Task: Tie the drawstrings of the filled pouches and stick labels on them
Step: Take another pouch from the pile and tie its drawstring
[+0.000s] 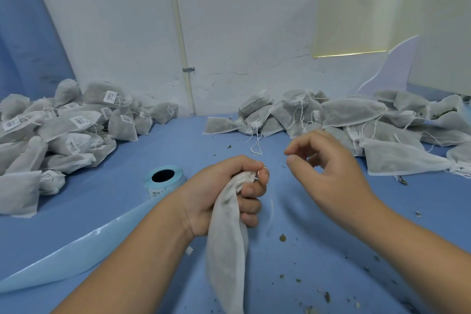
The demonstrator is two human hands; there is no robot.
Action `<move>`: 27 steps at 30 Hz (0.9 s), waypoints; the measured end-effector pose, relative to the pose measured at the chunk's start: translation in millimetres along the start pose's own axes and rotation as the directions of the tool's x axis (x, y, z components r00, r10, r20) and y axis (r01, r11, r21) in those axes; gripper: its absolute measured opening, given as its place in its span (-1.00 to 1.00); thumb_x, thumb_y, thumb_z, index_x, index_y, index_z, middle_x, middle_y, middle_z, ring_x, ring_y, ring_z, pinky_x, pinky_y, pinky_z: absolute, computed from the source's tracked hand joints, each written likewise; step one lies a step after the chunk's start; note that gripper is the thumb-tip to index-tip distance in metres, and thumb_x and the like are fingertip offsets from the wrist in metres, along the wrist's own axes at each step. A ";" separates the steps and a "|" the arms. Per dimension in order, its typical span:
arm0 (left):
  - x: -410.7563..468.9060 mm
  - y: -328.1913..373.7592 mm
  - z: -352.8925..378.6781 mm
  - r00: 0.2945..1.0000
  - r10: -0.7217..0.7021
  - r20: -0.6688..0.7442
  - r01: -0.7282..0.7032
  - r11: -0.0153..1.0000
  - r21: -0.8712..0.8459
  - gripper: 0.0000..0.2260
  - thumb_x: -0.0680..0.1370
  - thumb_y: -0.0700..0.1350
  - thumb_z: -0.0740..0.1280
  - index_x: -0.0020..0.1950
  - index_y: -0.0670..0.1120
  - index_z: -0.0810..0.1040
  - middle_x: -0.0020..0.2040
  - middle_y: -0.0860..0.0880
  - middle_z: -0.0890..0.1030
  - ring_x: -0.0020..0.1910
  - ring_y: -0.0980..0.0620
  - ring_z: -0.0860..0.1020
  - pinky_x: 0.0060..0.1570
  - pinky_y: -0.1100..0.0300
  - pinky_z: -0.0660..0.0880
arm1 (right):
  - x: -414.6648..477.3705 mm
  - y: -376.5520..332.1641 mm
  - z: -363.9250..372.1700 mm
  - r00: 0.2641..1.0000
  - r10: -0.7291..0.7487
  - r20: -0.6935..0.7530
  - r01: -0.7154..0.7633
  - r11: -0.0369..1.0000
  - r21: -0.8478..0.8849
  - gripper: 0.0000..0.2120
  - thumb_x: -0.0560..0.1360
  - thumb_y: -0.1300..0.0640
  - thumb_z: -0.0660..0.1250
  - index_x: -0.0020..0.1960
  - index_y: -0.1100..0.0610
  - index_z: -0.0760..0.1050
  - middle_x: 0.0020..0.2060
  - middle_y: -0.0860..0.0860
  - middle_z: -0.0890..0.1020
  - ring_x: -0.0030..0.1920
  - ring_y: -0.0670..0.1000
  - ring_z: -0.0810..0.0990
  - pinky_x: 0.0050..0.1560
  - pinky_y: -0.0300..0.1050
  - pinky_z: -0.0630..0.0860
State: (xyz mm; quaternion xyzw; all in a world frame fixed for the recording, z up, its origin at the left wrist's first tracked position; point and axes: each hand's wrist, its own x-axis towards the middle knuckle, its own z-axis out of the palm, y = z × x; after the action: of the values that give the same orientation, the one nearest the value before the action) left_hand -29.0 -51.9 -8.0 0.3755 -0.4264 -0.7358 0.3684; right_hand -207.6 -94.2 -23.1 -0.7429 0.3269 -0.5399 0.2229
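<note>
Curled tight, the left grip [224,192] holds the gathered neck of a white filled pouch [226,250], whose body hangs down from the fist toward the near edge of the blue worktop [331,211], low in the middle of the view. Just right of it the right grip [331,173] hovers narrow, thumb and forefinger nearly meeting; whether a drawstring runs between them I cannot tell. Left of the held pouch stands a pale blue label roll [163,178], with a strip of glossy backing paper [76,255] trailing toward the near left. Dark crumbs [282,238] speckle the surface to the right. Farther out, a heap of labelled pouches [68,130] lies at the left, and a heap of unlabelled pouches [351,115] at the right, both against the white wall [242,33].
</note>
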 end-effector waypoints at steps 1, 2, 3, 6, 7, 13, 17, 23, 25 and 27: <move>0.3 -0.1 -0.9 1.000 0.005 -0.003 -0.005 1.000 -0.008 -0.84 0.43 -0.04 0.29 -0.32 -0.07 0.53 -0.51 0.06 0.32 -0.58 0.14 0.23 -0.46 0.26 0.23 | -1.7 -3.8 -0.2 0.999 0.007 0.038 -0.009 0.997 0.070 -0.95 0.40 0.14 0.33 -0.24 0.06 0.52 -0.32 -0.14 0.54 -0.30 -0.13 0.48 -0.27 -0.33 0.39; 0.4 -0.5 -1.7 1.000 0.009 -0.009 -0.009 1.000 -0.013 -0.84 0.42 -0.04 0.29 -0.31 -0.07 0.54 -0.51 0.07 0.31 -0.57 0.14 0.21 -0.46 0.26 0.20 | -3.9 -6.8 0.0 0.995 0.023 0.094 -0.035 0.991 0.132 -0.92 0.40 0.12 0.32 -0.26 0.08 0.52 -0.38 -0.13 0.52 -0.35 -0.14 0.45 -0.30 -0.34 0.38; 0.5 -0.7 -2.5 1.000 0.012 -0.014 -0.012 1.000 -0.017 -0.85 0.42 -0.04 0.30 -0.31 -0.07 0.54 -0.52 0.07 0.30 -0.57 0.14 0.20 -0.46 0.26 0.20 | -5.9 -8.5 0.8 0.987 0.039 0.155 -0.066 0.983 0.170 -0.90 0.41 0.12 0.33 -0.28 0.08 0.52 -0.42 -0.12 0.50 -0.38 -0.12 0.43 -0.32 -0.32 0.37; 0.2 -0.6 -3.5 1.000 0.021 -0.015 -0.021 1.000 -0.008 -0.86 0.38 -0.02 0.34 -0.31 -0.06 0.56 -0.52 0.07 0.30 -0.60 0.15 0.22 -0.47 0.27 0.20 | -9.0 -9.7 3.5 0.950 0.091 0.300 -0.147 0.975 0.170 -0.85 0.48 0.21 0.37 -0.25 0.07 0.55 -0.43 -0.07 0.49 -0.37 -0.02 0.41 -0.34 -0.18 0.37; 0.0 -0.2 -3.5 1.000 0.025 -0.018 -0.025 1.000 0.004 -0.86 0.38 -0.02 0.34 -0.31 -0.06 0.57 -0.53 0.07 0.31 -0.60 0.15 0.22 -0.47 0.27 0.20 | -8.9 -9.9 4.1 0.940 0.110 0.322 -0.171 0.971 0.168 -0.85 0.48 0.22 0.36 -0.25 0.07 0.56 -0.42 -0.02 0.49 -0.36 0.01 0.41 -0.33 -0.14 0.37; -0.7 -1.5 -2.9 0.998 0.020 -0.056 -0.011 0.988 0.156 -0.80 0.42 -0.01 0.29 -0.34 -0.06 0.57 -0.50 0.05 0.34 -0.56 0.13 0.25 -0.44 0.27 0.23 | -4.5 -11.5 1.8 0.921 0.174 0.349 -0.264 0.938 0.227 -0.78 0.47 0.26 0.37 -0.30 0.02 0.58 -0.40 0.06 0.55 -0.37 -0.08 0.48 -0.32 -0.22 0.41; -1.0 -4.9 -1.8 0.998 0.020 -0.062 -0.006 0.975 0.220 -0.81 0.44 -0.04 0.34 -0.36 -0.07 0.57 -0.44 0.02 0.42 -0.52 0.11 0.31 -0.39 0.23 0.27 | -3.7 -12.1 1.0 0.895 0.191 0.402 -0.296 0.931 0.216 -0.94 0.35 0.10 0.36 -0.29 0.04 0.58 -0.33 0.18 0.58 -0.36 -0.07 0.48 -0.31 -0.17 0.43; -0.6 -5.9 -1.7 0.996 0.053 -0.073 -0.033 0.967 0.254 -0.79 0.43 -0.02 0.32 -0.34 -0.09 0.58 -0.38 -0.01 0.46 -0.47 0.06 0.37 -0.33 0.19 0.36 | -2.4 -6.2 0.2 0.857 0.223 0.465 -0.336 0.926 0.174 -0.94 0.27 0.09 0.33 -0.33 -0.01 0.59 -0.31 0.16 0.60 -0.33 -0.05 0.49 -0.26 -0.11 0.44; -0.8 -6.1 -1.1 0.995 0.059 -0.078 -0.036 0.964 0.265 -0.79 0.43 -0.02 0.32 -0.35 -0.10 0.58 -0.37 -0.03 0.47 -0.47 0.06 0.39 -0.32 0.18 0.37 | -3.0 -5.6 0.6 0.851 0.216 0.479 -0.332 0.927 0.172 -0.94 0.27 0.09 0.34 -0.32 0.01 0.59 -0.24 0.23 0.63 -0.32 -0.03 0.48 -0.25 -0.10 0.44; -0.7 -5.8 -1.0 0.995 0.061 -0.078 -0.037 0.960 0.276 -0.78 0.43 -0.03 0.32 -0.36 -0.11 0.58 -0.37 -0.03 0.47 -0.47 0.06 0.39 -0.33 0.19 0.37 | -3.4 -5.8 0.6 0.844 0.211 0.494 -0.333 0.927 0.174 -0.93 0.29 0.10 0.34 -0.31 0.04 0.59 -0.20 0.26 0.63 -0.31 -0.03 0.48 -0.25 -0.10 0.44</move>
State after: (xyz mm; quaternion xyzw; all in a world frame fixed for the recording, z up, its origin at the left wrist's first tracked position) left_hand -29.0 -49.5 -13.4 0.4433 -0.5172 -0.6436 0.3490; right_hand -206.4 -87.8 -21.6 -0.7616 0.2948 -0.3451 0.4625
